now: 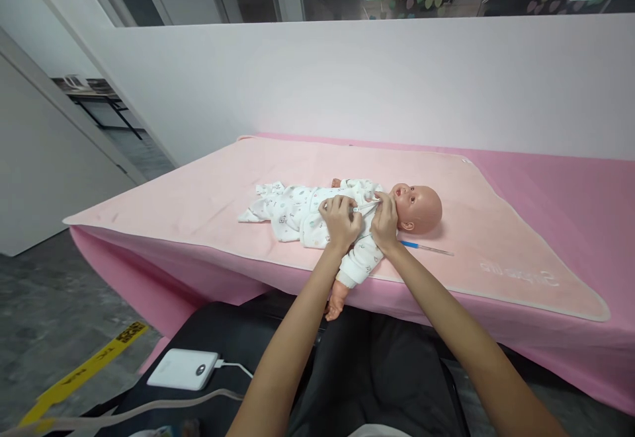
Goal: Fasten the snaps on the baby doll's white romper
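Observation:
A bald baby doll (418, 209) lies on its back on a pale pink pad, head to the right and legs to the left. It wears white printed baby clothes (292, 211). My left hand (342, 219) is closed on the cloth at the chest, fingers curled. Beside the doll's chin, my right hand (385, 222) pinches the neckline. Between my hands the fabric is drawn into a raised fold. The doll's near arm (337, 299) hangs past the pad's front edge. Close to my right wrist lies a thin tool with a blue handle and metal shaft (430, 249), partly hidden.
The pale pink pad (198, 192) covers much of a table with a darker pink cloth (585, 199). A white wall (347, 86) stands behind it. Below, a white power bank (183, 369) with a cable rests on a black surface. Yellow tape (89, 367) crosses the left side.

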The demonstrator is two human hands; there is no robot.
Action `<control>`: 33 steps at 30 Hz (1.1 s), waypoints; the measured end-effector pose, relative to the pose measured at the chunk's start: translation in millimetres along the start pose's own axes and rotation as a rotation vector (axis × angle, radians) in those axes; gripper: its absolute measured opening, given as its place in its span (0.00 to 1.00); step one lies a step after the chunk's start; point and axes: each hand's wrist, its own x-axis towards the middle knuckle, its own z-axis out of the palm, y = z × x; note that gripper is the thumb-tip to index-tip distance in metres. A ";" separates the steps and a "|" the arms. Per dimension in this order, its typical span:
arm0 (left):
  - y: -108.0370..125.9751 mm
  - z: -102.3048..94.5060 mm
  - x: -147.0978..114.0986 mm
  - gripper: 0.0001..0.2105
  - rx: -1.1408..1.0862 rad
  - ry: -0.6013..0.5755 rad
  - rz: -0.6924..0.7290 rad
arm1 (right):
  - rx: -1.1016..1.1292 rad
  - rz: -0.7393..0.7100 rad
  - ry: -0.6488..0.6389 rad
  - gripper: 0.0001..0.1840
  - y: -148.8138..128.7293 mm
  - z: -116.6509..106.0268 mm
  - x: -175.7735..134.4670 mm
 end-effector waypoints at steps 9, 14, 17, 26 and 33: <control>0.5 -1.8 -0.4 0.08 -0.024 0.021 -0.008 | 0.033 -0.011 0.001 0.16 -2.1 -0.3 1.0; -1.4 -0.2 -0.6 0.05 -0.051 0.059 -0.004 | 0.057 -0.022 0.013 0.17 -2.4 0.5 1.2; -1.1 -0.1 -0.1 0.04 -0.054 0.069 -0.015 | 0.049 -0.018 0.009 0.17 -3.3 0.1 1.6; 0.1 -0.8 1.1 0.02 -0.143 0.089 -0.087 | 0.160 -0.103 -0.069 0.13 -2.1 -3.2 1.8; -0.8 -2.7 1.4 0.03 -0.186 0.057 -0.094 | 0.117 -0.158 -0.135 0.05 -3.5 -5.9 2.3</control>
